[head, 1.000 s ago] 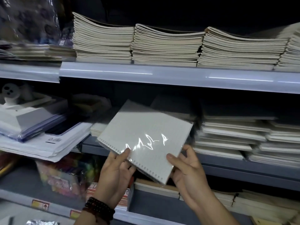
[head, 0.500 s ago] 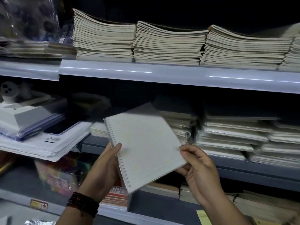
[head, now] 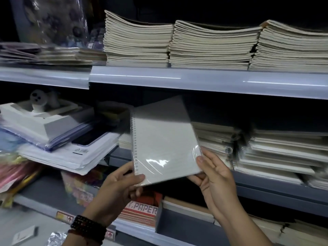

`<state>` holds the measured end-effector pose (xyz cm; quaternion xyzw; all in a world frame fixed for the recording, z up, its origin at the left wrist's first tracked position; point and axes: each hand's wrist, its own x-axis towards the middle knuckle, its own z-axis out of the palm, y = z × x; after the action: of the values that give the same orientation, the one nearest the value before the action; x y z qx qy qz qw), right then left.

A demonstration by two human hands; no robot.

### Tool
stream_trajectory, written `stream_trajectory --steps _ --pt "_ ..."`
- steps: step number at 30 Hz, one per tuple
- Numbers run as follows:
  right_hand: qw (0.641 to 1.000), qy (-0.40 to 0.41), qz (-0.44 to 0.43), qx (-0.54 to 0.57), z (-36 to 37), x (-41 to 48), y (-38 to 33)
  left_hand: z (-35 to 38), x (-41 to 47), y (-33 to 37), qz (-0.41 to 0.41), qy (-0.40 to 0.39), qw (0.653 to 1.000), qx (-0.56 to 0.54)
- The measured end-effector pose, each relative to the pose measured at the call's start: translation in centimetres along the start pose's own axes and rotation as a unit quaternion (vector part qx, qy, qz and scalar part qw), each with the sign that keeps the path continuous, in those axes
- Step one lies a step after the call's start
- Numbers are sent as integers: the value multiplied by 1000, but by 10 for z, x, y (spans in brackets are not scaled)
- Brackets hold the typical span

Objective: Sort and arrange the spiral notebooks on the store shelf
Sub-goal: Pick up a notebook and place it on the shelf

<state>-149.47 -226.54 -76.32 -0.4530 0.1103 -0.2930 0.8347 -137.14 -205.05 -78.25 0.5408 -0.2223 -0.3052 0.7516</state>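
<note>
Before the middle shelf (head: 266, 188): wrapped spiral notebook (head: 165, 139), long axis near 12-to-6, coil edge at 9. Pinched at its 7 corner by left hand (head: 117, 189), at 5 by right hand (head: 214, 180). Likely matching stack (head: 214, 137) at 3, nearer right hand.

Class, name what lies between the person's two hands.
The wrapped spiral notebook, its lower corners gripped by the left hand and right hand; head view.

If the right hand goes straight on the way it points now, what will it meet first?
Probably the stack of wrapped notebooks on the middle shelf, behind the spiral notebook that the right hand holds; depth is unclear.
</note>
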Motion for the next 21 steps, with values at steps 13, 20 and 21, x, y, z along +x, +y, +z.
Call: stream_trajectory --steps 13,20,21 --pt "983 24 58 -172 52 40 61 -41 30 6 80 276 948 -137" --pt "955 -52 40 -291 57 72 67 -44 59 5 120 310 918 -218" --pt "949 -52 30 -310 57 78 69 -44 65 5 123 307 917 -221"
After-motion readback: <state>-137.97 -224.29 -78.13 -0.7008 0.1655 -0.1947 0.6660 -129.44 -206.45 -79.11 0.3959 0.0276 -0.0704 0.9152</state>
